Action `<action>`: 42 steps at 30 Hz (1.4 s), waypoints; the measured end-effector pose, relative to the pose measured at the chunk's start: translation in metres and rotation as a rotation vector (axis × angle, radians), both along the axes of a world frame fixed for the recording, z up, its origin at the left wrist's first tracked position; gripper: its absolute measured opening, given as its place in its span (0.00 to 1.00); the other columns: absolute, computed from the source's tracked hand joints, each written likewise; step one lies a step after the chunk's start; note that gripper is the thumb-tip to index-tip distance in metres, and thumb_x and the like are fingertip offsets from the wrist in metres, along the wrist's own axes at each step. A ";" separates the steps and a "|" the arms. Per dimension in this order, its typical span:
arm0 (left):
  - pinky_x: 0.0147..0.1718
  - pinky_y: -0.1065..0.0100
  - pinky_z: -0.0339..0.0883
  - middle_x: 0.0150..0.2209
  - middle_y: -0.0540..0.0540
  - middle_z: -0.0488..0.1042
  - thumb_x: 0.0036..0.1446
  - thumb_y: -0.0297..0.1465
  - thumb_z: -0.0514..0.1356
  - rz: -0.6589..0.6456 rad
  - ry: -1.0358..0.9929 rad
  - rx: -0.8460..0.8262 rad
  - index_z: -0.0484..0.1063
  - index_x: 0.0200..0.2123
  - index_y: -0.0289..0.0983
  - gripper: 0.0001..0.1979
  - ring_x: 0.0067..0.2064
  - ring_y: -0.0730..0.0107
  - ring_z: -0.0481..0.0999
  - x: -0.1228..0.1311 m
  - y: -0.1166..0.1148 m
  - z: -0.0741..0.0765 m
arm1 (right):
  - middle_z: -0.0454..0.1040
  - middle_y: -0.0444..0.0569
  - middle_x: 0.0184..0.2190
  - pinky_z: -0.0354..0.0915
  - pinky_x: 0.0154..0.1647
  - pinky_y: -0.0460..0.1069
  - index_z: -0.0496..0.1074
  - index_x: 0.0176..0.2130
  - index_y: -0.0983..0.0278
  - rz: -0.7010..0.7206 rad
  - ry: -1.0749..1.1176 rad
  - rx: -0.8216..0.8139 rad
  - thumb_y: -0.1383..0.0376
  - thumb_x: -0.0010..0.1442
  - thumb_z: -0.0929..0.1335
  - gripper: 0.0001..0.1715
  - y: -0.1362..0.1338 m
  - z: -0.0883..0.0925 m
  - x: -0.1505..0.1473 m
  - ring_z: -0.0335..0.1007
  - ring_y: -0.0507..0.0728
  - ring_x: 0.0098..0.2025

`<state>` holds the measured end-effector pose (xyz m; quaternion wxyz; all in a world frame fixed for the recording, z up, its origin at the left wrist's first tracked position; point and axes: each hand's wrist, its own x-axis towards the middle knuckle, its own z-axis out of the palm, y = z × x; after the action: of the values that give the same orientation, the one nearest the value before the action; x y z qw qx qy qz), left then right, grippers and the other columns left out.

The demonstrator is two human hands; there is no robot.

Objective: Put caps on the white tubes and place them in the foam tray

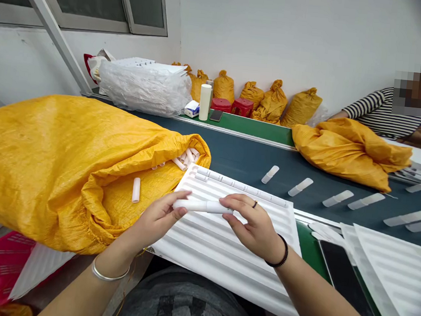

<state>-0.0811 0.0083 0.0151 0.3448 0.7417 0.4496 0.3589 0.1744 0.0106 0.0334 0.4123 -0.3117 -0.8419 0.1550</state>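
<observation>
My left hand (160, 217) and my right hand (252, 224) together pinch a row of white plastic tubes (202, 206) end to end, held level just above a white grooved tray (224, 244) on my lap. One row of tubes (237, 184) lies in the tray's far groove. To the left a large yellow woven sack (46, 162) lies open, with several white tubes (186, 158) spilling at its mouth and one loose tube (136, 189) on its fabric.
A dark conveyor belt (240, 161) carries several white pieces (336, 197) to the right. Another yellow sack (349, 146) and a person in a striped top (382, 112) sit beyond it. More grooved trays (390, 264) and a phone (344, 275) lie at right.
</observation>
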 end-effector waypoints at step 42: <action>0.38 0.68 0.70 0.42 0.44 0.68 0.55 0.44 0.58 0.436 0.244 0.140 0.74 0.45 0.39 0.19 0.43 0.64 0.71 -0.066 0.043 -0.043 | 0.75 0.49 0.44 0.60 0.50 0.45 0.74 0.44 0.61 -0.462 -0.627 -0.468 0.66 0.63 0.61 0.14 0.148 -0.048 -0.021 0.69 0.54 0.48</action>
<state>-0.1470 0.0512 -0.0274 0.1504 0.6871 0.6112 0.3629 0.1537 0.1587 -0.0146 0.0798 -0.6079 -0.7768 0.1435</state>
